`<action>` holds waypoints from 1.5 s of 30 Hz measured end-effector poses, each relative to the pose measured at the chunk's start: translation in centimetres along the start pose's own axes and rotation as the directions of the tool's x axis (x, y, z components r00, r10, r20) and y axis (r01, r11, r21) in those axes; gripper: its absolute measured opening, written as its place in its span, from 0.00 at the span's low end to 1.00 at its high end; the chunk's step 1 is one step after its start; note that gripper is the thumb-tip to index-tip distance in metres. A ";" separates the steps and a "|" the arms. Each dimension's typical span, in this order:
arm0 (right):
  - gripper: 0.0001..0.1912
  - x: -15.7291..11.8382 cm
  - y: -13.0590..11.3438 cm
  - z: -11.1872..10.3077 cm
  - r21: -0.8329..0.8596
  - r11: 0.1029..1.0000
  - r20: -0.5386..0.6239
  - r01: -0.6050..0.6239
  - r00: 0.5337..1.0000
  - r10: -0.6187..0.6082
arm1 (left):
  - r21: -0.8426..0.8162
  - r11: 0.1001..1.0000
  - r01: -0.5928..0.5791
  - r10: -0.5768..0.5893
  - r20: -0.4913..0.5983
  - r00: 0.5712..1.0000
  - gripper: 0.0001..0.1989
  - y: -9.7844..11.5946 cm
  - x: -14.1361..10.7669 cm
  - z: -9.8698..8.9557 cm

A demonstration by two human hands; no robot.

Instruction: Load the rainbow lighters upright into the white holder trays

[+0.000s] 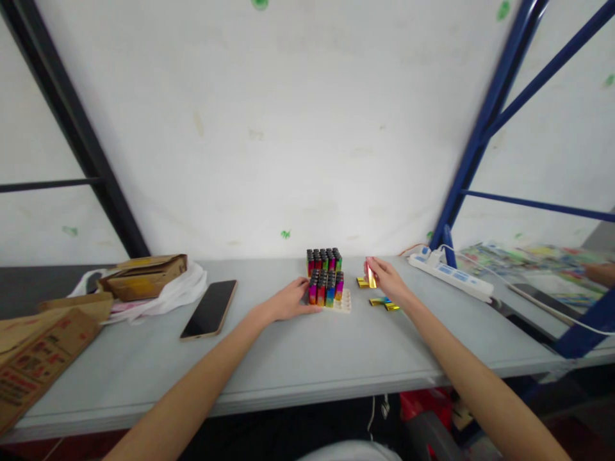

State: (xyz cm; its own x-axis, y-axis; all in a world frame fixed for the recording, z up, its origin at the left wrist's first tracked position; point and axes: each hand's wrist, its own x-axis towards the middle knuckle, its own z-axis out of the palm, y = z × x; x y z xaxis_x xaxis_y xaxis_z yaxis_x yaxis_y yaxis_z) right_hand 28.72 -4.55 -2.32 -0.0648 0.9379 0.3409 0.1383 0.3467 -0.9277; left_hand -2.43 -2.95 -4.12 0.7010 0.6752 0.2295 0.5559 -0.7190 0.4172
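Observation:
Colourful lighters with black tops (329,288) stand upright in a pale tray (344,303), whose right part shows bare slots. My left hand (291,300) is closed around the tray's left side, by the lighters. Just behind stands a second group of upright lighters (324,259). My right hand (385,279), to the right of the tray, grips a shiny red and gold piece (370,274) between thumb and fingers. Near it, flat on the table, lie a golden piece (362,282) and some blue and gold pieces (384,303).
A phone (209,310) lies left on the grey table (288,365). Farther left are a cardboard box (141,278) on a white bag (180,289) and a carton (45,358). A power strip (451,276) and blue frame (473,144) stand right; another person's hand (600,274) shows far right.

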 end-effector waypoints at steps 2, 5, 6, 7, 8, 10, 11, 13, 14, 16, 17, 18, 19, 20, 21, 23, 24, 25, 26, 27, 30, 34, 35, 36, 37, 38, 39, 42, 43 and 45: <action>0.29 -0.3 0.2 1.3 0.126 0.991 0.088 -0.050 0.995 0.039 | -0.013 1.000 -0.002 0.002 0.001 1.000 0.26 0.0 0.0 0.0; 0.27 -0.7 0.2 2.8 0.147 0.984 0.186 -0.096 0.980 0.068 | -0.011 1.000 -0.004 0.004 0.000 1.000 0.26 0.1 0.0 0.0; 0.27 -0.9 0.2 3.1 0.119 0.986 0.184 -0.113 0.979 0.090 | -0.007 1.000 -0.003 0.003 0.001 1.000 0.27 0.1 0.0 0.0; 0.27 -0.9 0.2 3.4 0.082 0.989 0.159 -0.123 0.981 0.109 | -0.004 1.000 -0.002 0.002 0.002 1.000 0.27 0.1 0.0 0.0; 0.27 -1.0 0.2 3.6 0.034 0.992 0.119 -0.117 0.986 0.113 | -0.002 1.000 -0.001 0.001 0.005 1.000 0.27 0.1 0.0 0.0; 0.28 -1.1 0.3 3.9 -0.088 0.995 0.024 -0.055 0.998 0.058 | -0.001 1.000 -0.001 0.001 0.007 1.000 0.27 0.1 0.0 0.0; 0.28 -1.1 0.4 4.0 -0.155 0.988 -0.016 -0.016 1.000 0.014 | -0.002 1.000 -0.002 0.002 0.009 1.000 0.27 0.1 0.0 0.0; 0.28 -1.1 0.6 4.2 -0.290 0.956 -0.064 0.038 0.996 -0.059 | -0.003 1.000 -0.005 0.005 0.017 1.000 0.27 0.1 0.0 -0.1; 0.27 -1.2 0.7 4.3 -0.349 0.936 -0.080 0.052 0.993 -0.085 | -0.005 1.000 -0.006 0.006 0.020 1.000 0.27 0.1 0.0 -0.1; 0.25 -1.3 0.9 4.5 -0.434 0.899 -0.100 0.063 0.988 -0.118 | -0.012 1.000 -0.005 0.005 0.016 1.000 0.27 0.2 0.0 -0.2; 0.24 -1.3 0.9 4.6 -0.461 0.885 -0.100 0.068 0.987 -0.129 | -0.014 1.000 -0.006 0.006 0.011 1.000 0.28 0.2 0.0 -0.2; 0.22 -1.4 0.9 4.7 -0.481 0.874 -0.097 0.075 0.986 -0.138 | -0.015 1.000 -0.008 0.008 0.007 1.000 0.27 0.3 0.0 -0.2; 0.21 -1.4 0.9 4.7 -0.491 0.867 -0.092 0.082 0.985 -0.146 | -0.015 1.000 -0.010 0.010 0.005 1.000 0.27 0.3 0.0 -0.2; 0.20 -1.4 0.9 4.8 -0.497 0.863 -0.086 0.089 0.985 -0.151 | -0.015 1.000 -0.012 0.012 0.005 1.000 0.27 0.3 0.0 -0.2; 0.20 -1.5 0.9 4.8 -0.498 0.862 -0.078 0.095 0.985 -0.154 | -0.016 1.000 -0.013 0.013 0.006 1.000 0.27 0.3 0.0 -0.2; 0.19 -1.5 0.7 4.8 -0.502 0.859 -0.057 0.104 0.987 -0.152 | -0.019 1.000 -0.012 0.012 0.007 1.000 0.27 0.3 0.0 -0.2; 0.20 -1.6 0.6 4.8 -0.507 0.855 -0.044 0.110 0.987 -0.153 | -0.021 1.000 -0.009 0.009 0.007 1.000 0.28 0.3 0.0 -0.1; 0.21 -1.7 0.5 4.8 -0.512 0.850 -0.028 0.122 0.987 -0.158 | -0.022 1.000 -0.005 0.006 0.009 1.000 0.28 0.2 0.0 -0.1; 0.22 -1.7 0.3 4.8 -0.516 0.845 -0.010 0.140 0.985 -0.170 | -0.021 1.000 -0.002 0.002 0.012 1.000 0.28 0.2 0.0 -0.1; 0.23 -1.8 0.1 4.7 -0.516 0.841 0.009 0.164 0.983 -0.186 | -0.019 1.000 0.001 -0.001 0.013 1.000 0.28 0.1 0.0 0.0; 0.22 -2.1 -0.6 4.6 -0.492 0.842 0.075 0.219 0.975 -0.209 | -0.006 1.000 0.000 0.001 0.011 1.000 0.28 0.1 0.0 0.0; 0.21 -2.3 -1.2 4.3 -0.508 0.814 0.174 0.281 0.959 -0.223 | -0.009 1.000 -0.004 0.004 0.007 1.000 0.28 0.1 0.0 -0.1; 0.22 -2.3 -1.3 4.2 -0.536 0.781 0.201 0.322 0.947 -0.252 | -0.012 1.000 -0.005 0.005 0.007 1.000 0.28 0.2 0.0 -0.1; 0.22 -2.3 -1.4 4.1 -0.569 0.739 0.228 0.362 0.932 -0.281 | -0.015 1.000 -0.005 0.005 0.007 1.000 0.28 0.2 0.0 -0.1; 0.23 -2.3 -1.4 3.9 -0.602 0.697 0.251 0.389 0.921 -0.297 | -0.015 1.000 -0.005 0.005 0.007 1.000 0.28 0.2 0.0 -0.1; 0.23 -2.3 -1.5 3.8 -0.632 0.665 0.267 0.397 0.918 -0.294 | -0.014 1.000 -0.003 0.003 0.008 1.000 0.28 0.2 0.0 -0.1; 0.24 -2.3 -1.6 3.7 -0.656 0.648 0.272 0.386 0.922 -0.274 | -0.013 1.000 -0.001 0.001 0.008 1.000 0.28 0.2 0.0 -0.1; 0.26 -2.4 -1.8 3.4 -0.666 0.672 0.244 0.323 0.946 -0.213 | -0.019 1.000 0.003 -0.003 0.001 1.000 0.28 0.2 -0.1 -0.1; 0.27 -2.5 -1.9 3.3 -0.648 0.693 0.236 0.315 0.949 -0.211 | -0.023 1.000 0.001 -0.001 -0.002 1.000 0.27 0.2 -0.1 -0.1; 0.27 -2.5 -2.0 3.1 -0.608 0.727 0.243 0.319 0.947 -0.213 | -0.029 1.000 -0.007 0.006 -0.005 1.000 0.27 0.3 -0.1 -0.2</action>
State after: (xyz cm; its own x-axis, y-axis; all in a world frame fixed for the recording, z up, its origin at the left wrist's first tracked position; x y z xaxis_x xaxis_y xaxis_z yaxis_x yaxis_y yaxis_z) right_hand 25.55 -7.65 -1.79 -0.3304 0.8109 0.4830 0.6811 0.5591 -0.4728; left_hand -2.43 -3.19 -3.86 0.7024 0.6713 0.2364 0.5381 -0.7184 0.4409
